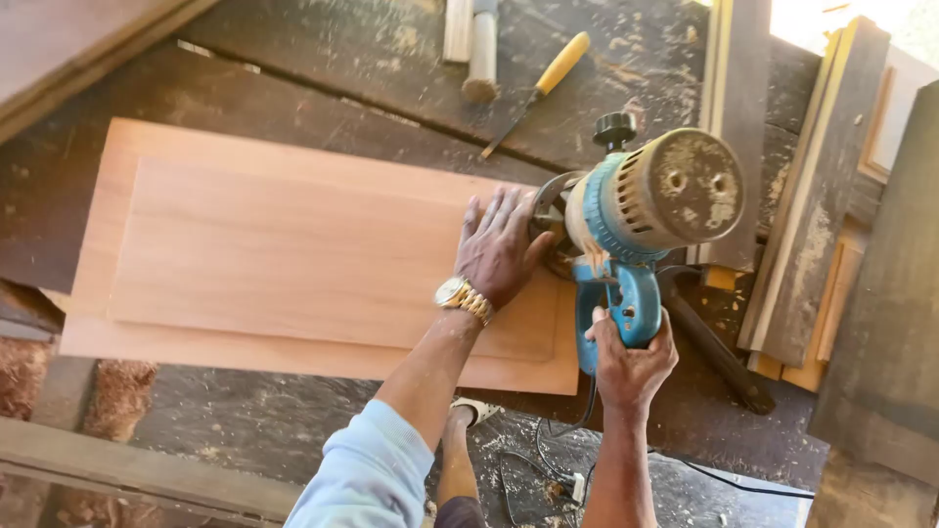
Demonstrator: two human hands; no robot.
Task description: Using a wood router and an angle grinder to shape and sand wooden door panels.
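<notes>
A pale wooden panel [293, 254] with a raised centre field lies flat on a dark, dusty workbench [323, 78]. My left hand [497, 249], with a gold watch on the wrist, presses flat on the panel's right end, fingers spread. A blue electric router [641, 210] with a dusty round motor cap stands at the panel's right edge. My right hand [631, 357] is wrapped around the router's blue handle. The router's base touches the panel edge beside my left thumb; its cutter is hidden.
A yellow-handled chisel [538, 90] and a wooden mallet handle [481, 54] lie at the back of the bench. Planks and frame pieces [812, 196] lean at the right. The router's black cable [577, 440] trails down past my sandalled foot [474, 411]. Sawdust covers the floor.
</notes>
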